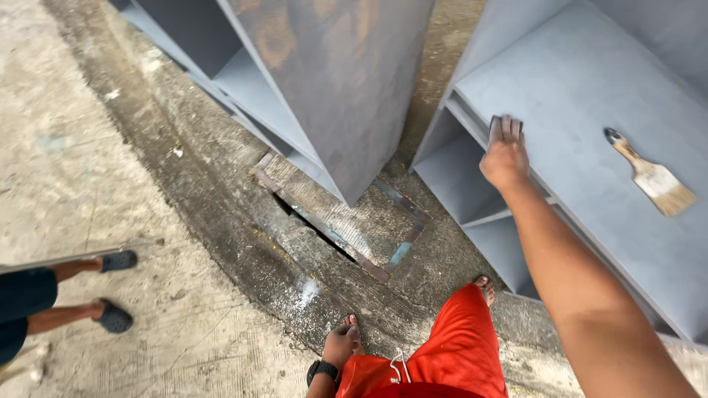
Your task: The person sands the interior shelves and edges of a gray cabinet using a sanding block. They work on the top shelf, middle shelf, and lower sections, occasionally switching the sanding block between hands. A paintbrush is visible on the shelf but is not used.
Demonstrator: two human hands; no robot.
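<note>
Pressing down from the head view, right hand (506,158) at the near edge of a grey-painted shelf unit (582,96), grip clenched over a small dark sanding block (506,125), fingers flat across its top and only its far edge showing. Sitting right at the corner of the unit's broad top panel, that block, just above an open compartment. Matte, smooth, flat grey across the panel, with boxy cubbies underneath divided by thin boards. Lying well apart to the right on the same panel, one paintbrush (653,175): pale wooden handle, dark tip, broad tan bristles pointing toward the lower right. Hanging low beside bright orange-red shorts (453,350), left hand (341,345), black watch (322,371) on the wrist, fingers curled loosely and grasping nothing visible. Showing below the shorts, two bare feet on the ground. Standing to the left, a second grey shelf unit (324,81), its side panel blotched with rusty brown patches. Counted: two shelf units, one brush, one block. Spreading underneath, rough cracked concrete floor (110,162), pale on the left and darker, stained toward the middle, with one rectangular metal-framed drain cover (346,221) set into it. Entering at the left edge, another person's two legs in dark sandals (116,289).
</note>
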